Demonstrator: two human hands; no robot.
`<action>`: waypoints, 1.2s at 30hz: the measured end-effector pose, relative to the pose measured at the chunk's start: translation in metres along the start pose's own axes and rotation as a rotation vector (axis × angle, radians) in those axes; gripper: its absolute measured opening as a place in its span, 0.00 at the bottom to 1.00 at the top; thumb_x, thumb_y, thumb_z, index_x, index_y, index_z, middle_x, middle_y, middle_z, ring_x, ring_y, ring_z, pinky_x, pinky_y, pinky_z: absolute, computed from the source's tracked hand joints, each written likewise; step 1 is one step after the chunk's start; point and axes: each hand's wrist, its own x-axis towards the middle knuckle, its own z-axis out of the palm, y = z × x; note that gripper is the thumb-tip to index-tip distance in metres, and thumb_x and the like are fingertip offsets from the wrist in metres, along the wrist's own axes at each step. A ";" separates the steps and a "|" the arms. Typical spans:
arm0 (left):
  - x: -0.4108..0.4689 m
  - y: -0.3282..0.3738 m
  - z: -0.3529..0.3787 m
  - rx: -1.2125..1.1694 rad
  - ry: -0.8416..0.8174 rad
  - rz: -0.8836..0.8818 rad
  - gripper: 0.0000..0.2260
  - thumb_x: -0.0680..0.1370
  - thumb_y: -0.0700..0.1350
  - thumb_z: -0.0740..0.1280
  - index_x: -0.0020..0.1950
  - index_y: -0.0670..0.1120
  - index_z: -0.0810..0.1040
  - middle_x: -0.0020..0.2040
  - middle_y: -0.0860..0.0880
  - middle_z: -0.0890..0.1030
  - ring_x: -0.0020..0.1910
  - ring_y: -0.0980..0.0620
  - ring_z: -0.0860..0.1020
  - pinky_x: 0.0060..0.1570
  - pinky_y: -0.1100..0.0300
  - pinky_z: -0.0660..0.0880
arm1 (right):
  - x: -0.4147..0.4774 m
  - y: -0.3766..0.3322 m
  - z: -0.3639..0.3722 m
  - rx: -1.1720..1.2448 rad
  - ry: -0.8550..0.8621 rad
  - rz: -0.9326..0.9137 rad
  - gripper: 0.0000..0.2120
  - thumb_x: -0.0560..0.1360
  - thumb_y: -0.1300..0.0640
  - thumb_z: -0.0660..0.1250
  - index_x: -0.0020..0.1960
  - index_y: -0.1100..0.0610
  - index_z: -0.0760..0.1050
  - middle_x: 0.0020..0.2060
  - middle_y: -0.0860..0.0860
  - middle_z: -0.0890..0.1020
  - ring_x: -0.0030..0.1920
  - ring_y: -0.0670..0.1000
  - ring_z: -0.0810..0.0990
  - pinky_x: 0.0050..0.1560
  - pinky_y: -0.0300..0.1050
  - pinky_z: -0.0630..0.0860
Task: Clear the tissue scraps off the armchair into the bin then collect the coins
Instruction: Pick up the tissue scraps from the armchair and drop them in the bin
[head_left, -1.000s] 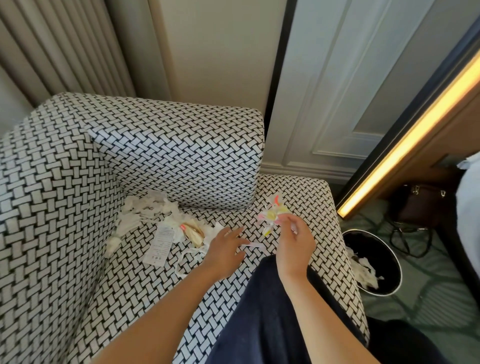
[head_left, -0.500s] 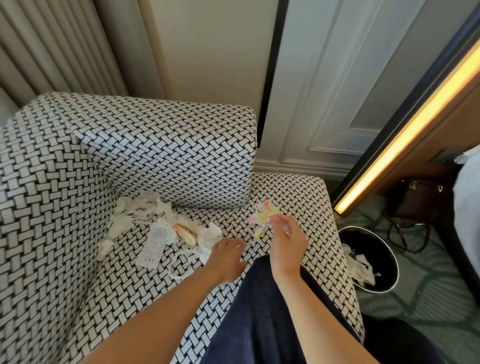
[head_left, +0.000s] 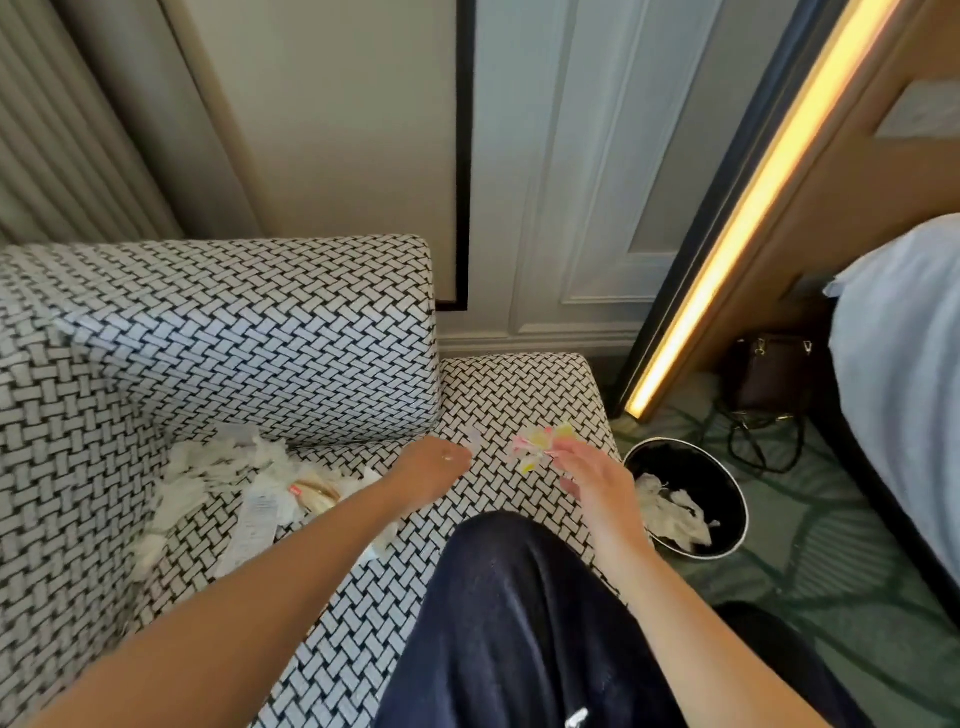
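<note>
Scraps (head_left: 223, 467) mostly remain heaped at the armchair (head_left: 249, 332) seat's back-left corner; some already lie in the bin (head_left: 685, 499). Right hand (head_left: 592, 478) pinches a coloured scrap (head_left: 540, 447); left hand (head_left: 431, 467) looks loosely curled, apparently empty. No coins visible.

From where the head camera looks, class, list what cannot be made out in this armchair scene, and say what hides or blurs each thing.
- Coins: none can be picked out; the armchair pattern and the tissue scraps may hide them.
- Left hand: motion blur hides whether it grips anything.
- Coloured scrap in the right hand: blurred, its material is unclear.
- Bin: the right forearm covers its near edge.
- Paper slip: print too small to read.
</note>
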 end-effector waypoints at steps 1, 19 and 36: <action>0.003 0.008 0.003 0.033 -0.025 0.029 0.15 0.81 0.48 0.56 0.61 0.42 0.76 0.59 0.52 0.75 0.55 0.54 0.73 0.60 0.59 0.69 | 0.003 0.000 -0.014 -0.012 0.012 -0.010 0.08 0.77 0.56 0.64 0.50 0.45 0.79 0.56 0.45 0.80 0.56 0.44 0.77 0.57 0.41 0.73; 0.107 0.175 0.167 -0.082 -0.361 0.092 0.04 0.78 0.43 0.61 0.49 0.51 0.73 0.46 0.50 0.70 0.43 0.53 0.70 0.37 0.66 0.61 | 0.055 0.069 -0.205 -0.087 0.369 0.202 0.09 0.75 0.61 0.66 0.44 0.50 0.82 0.45 0.47 0.83 0.50 0.48 0.80 0.59 0.52 0.75; 0.135 0.173 0.183 -0.350 -0.290 -0.038 0.12 0.78 0.43 0.62 0.61 0.48 0.77 0.54 0.54 0.76 0.55 0.58 0.72 0.52 0.64 0.65 | 0.108 0.086 -0.228 -0.069 0.196 0.356 0.13 0.78 0.51 0.62 0.62 0.41 0.73 0.63 0.49 0.75 0.65 0.48 0.73 0.69 0.55 0.67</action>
